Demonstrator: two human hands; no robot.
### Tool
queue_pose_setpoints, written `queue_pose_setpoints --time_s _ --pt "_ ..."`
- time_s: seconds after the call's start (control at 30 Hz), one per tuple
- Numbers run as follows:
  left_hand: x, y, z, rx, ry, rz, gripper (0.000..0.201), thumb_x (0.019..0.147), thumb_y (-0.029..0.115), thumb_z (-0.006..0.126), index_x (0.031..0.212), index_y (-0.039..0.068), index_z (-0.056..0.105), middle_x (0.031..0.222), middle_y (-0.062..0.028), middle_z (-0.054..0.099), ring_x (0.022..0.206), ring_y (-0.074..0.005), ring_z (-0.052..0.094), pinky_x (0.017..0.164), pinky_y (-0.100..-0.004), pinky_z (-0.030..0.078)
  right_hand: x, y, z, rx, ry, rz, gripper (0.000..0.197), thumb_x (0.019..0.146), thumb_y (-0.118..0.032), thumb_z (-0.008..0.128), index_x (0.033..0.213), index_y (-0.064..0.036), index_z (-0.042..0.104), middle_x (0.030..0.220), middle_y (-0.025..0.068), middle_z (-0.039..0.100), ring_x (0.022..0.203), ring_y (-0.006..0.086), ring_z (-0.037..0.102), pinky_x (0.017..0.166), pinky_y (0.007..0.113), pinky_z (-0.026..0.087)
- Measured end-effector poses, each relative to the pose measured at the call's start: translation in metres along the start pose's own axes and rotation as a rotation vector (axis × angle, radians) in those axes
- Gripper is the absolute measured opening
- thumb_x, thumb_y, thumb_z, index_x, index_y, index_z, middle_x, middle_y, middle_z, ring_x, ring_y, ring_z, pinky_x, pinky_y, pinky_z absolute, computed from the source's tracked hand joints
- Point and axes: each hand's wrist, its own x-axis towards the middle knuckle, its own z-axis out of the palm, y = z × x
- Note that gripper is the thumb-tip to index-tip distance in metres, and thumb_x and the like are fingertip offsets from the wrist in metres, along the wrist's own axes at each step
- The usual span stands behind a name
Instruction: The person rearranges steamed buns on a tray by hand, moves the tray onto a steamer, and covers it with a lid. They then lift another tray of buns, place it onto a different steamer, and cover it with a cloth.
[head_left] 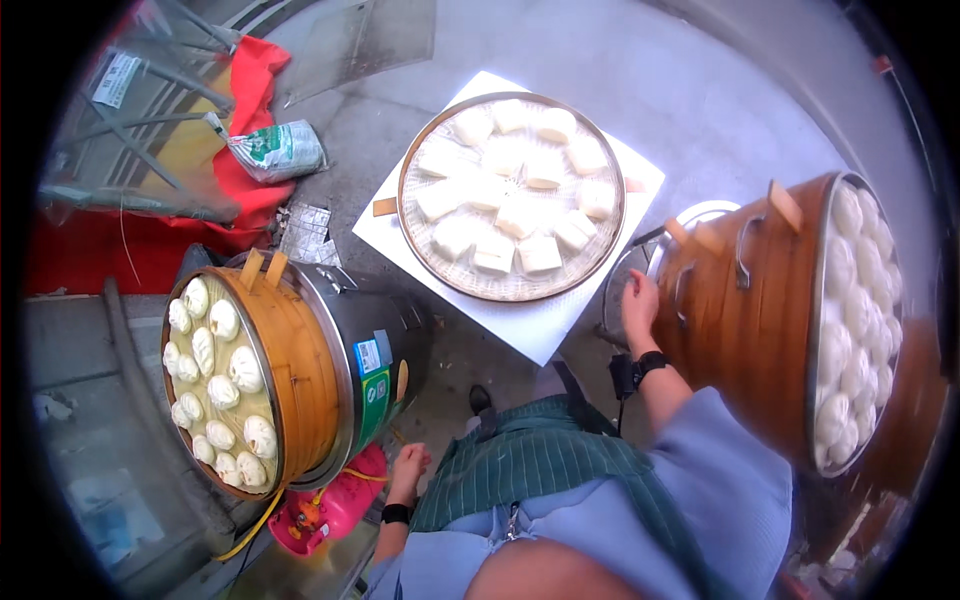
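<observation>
Stacked bamboo steamers point(770, 320) are standing at the right of the frame, their top tier carrying smooth white buns point(855, 320) packed side by side. Just beside their wall, right of centre, my right hand point(641, 303) is hovering with its fingers loosely bent and a little apart, gripping nothing that shows. Left of centre and low, my left hand point(407, 468) is hanging near my striped apron point(545, 455), its fingers curled; whether they are pinching anything, I cannot tell.

Further out, at the upper centre, a round woven tray point(520, 288) is resting on a white square tabletop point(540, 325) and bearing block-shaped buns point(517, 215). At the left, a shorter bamboo steamer point(305, 385) is sitting on a dark metal drum point(375, 300) and holding pleated buns point(246, 370). Below it, a pink gas cylinder point(345, 490) is showing.

All three tops are looking well filled, so I am judging the setting-out done; whether any cooking is left, I cannot say. Lower tiers are hiding their insides, glare is blurring the block-shaped buns, and contact between my right fingers and the wall is remaining unclear.
</observation>
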Motion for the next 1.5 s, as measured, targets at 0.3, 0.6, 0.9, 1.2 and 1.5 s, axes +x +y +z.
queue_pose_setpoints --time_s 0.3,0.6,0.9,1.2,1.5 --pt "0.048 -0.099 -0.133 0.227 -0.213 0.234 0.025 0.087 0.028 0.049 0.08 0.007 0.06 0.059 -0.0039 0.055 0.054 -0.0163 0.054 0.049 -0.0331 0.044 -0.157 -0.015 -0.021 -0.073 -0.161 0.001 0.022 0.078 -0.011 0.051 0.097 -0.008 0.063 0.094 0.0146 0.062 0.089 0.0313 0.059 0.079 0.037 0.046" --pt "0.107 -0.174 -0.152 0.335 -0.268 0.054 0.018 0.085 0.021 0.053 0.085 0.005 0.059 0.069 -0.0076 0.058 0.061 -0.0177 0.058 0.057 -0.0322 0.048 -0.254 -0.042 -0.017 -0.155 -0.663 -0.233 0.023 0.078 -0.02 0.051 0.094 -0.0099 0.063 0.09 0.0155 0.06 0.09 0.0324 0.057 0.079 0.041 0.046" --pt "0.119 -0.223 -0.166 0.156 -0.319 0.142 0.014 0.084 0.015 0.057 0.09 0.002 0.059 0.08 -0.0114 0.061 0.069 -0.0191 0.061 0.065 -0.0313 0.052 -0.312 0.01 -0.038 -0.131 -0.706 -0.127 0.027 0.076 -0.018 0.052 0.099 -0.0111 0.063 0.096 0.0129 0.062 0.094 0.0303 0.058 0.081 0.04 0.046" --pt "0.012 -0.194 -0.183 1.311 -0.304 0.918 0.018 0.075 0.023 0.052 0.075 0.006 0.058 0.076 -0.0166 0.057 0.074 -0.032 0.055 0.065 -0.0432 0.043 -0.352 0.082 -0.086 -0.164 -0.714 0.133 0.028 0.077 -0.021 0.053 0.1 -0.0127 0.065 0.102 0.0104 0.063 0.095 0.0275 0.059 0.083 0.038 0.046" --pt "-0.097 -0.166 -0.162 0.296 0.056 0.059 0.021 0.084 0.023 0.052 0.087 0.003 0.058 0.069 -0.0012 0.055 0.062 -0.011 0.05 0.056 -0.0245 0.041 -0.361 0.096 -0.059 -0.127 -0.758 0.188 0.024 0.077 -0.022 0.056 0.096 -0.0104 0.066 0.091 0.0099 0.066 0.089 0.0234 0.063 0.079 0.034 0.048"
